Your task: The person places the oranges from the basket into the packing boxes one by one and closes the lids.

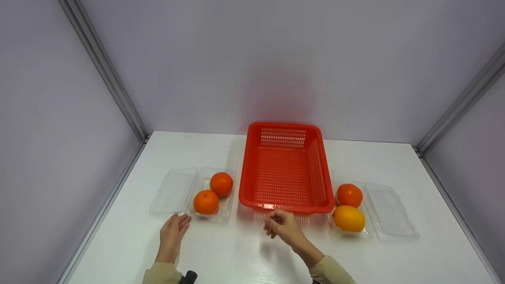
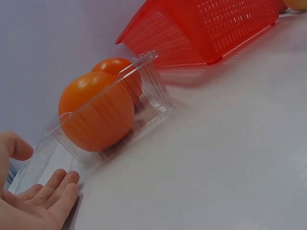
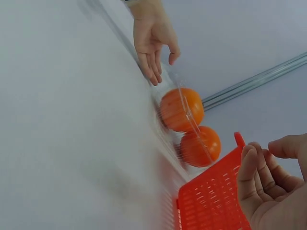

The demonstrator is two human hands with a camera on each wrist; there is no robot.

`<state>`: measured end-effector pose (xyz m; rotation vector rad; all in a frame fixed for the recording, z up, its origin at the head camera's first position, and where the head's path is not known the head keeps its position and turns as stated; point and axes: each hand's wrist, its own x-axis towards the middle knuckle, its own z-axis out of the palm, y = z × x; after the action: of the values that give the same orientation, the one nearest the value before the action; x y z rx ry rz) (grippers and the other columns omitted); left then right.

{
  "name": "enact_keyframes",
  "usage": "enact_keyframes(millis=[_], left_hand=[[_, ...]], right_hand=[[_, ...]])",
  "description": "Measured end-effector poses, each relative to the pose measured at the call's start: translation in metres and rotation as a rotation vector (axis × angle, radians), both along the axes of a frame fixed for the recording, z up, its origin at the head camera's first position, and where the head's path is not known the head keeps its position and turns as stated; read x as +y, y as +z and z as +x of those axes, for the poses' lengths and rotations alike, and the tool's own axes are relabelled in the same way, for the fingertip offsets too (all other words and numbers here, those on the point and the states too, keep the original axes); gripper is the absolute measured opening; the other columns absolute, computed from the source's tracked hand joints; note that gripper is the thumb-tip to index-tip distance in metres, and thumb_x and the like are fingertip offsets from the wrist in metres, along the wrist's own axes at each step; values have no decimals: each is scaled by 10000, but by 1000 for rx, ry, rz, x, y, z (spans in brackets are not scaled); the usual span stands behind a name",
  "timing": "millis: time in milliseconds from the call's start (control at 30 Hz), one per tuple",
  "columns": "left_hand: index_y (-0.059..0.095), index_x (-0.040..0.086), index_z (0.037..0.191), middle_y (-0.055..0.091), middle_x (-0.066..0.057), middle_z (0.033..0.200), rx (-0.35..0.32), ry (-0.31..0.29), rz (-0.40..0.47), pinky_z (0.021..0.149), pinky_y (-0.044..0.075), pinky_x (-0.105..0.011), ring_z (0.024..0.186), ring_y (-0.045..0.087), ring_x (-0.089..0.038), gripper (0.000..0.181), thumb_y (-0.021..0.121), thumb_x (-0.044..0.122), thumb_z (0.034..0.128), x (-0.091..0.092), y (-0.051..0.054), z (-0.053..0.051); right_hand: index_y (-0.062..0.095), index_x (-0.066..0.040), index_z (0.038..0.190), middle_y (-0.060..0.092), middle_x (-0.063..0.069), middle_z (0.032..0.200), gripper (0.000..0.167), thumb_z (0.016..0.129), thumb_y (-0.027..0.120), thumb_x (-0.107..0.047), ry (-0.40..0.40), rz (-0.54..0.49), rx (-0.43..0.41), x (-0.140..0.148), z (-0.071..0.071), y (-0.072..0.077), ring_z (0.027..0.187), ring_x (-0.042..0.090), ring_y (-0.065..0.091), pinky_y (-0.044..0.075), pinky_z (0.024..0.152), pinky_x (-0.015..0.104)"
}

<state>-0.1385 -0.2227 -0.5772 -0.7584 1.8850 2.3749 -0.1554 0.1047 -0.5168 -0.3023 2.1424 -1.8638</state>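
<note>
My left hand (image 1: 172,232) is near the front of the left clear plastic box (image 1: 225,211), its fingers extended and holding nothing. Inside that box lie two oranges, a front orange (image 1: 206,202) and a rear orange (image 1: 221,184); its lid (image 1: 173,191) is folded out leftward. The right hand (image 1: 285,227) hovers by the near rim of a red plastic basket (image 1: 286,208), fingers loosely bent, with nothing in its grasp. In the right wrist view its thumb and fingertips (image 3: 247,155) come close together. No fruit shows inside the basket.
Right of the basket, another clear box (image 1: 369,221) holds a reddish-orange round fruit (image 1: 349,195) and a yellow-orange oval fruit (image 1: 348,218). Its lid (image 1: 390,209) lies folded out to the right. Pale walls with metal corner strips (image 1: 114,83) enclose the white table (image 1: 244,256).
</note>
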Motion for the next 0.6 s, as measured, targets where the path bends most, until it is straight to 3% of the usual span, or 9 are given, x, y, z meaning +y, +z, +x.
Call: enact_keyframes(millis=[233,467,600], left_hand=[[184,-83,1465,462,-206,1412,-4,41,47,1133,349,-317,1064,611,-21,571,373,245,1038,2,0,-8],[-94,-16,1514,365,-193,1493,-2,84,104,1164,332,-302,1171,567,-69,829,497,252,999,8,0,-18],[-79,-35,1506,414,-165,1426,23,105,107,1153,346,-296,1080,583,-7,829,517,227,993,12,-1,-19]], right_hand=[[584,143,968,670,16,739,232,926,594,-85,65,-12,-115,-16,-2,-19,608,65,606,536,579,208],[607,151,963,697,60,744,208,917,586,-52,11,15,-150,-31,-9,-36,601,73,606,570,599,253],[624,131,962,701,81,748,202,909,595,-62,-35,45,-148,-36,-12,-42,602,75,607,572,604,265]])
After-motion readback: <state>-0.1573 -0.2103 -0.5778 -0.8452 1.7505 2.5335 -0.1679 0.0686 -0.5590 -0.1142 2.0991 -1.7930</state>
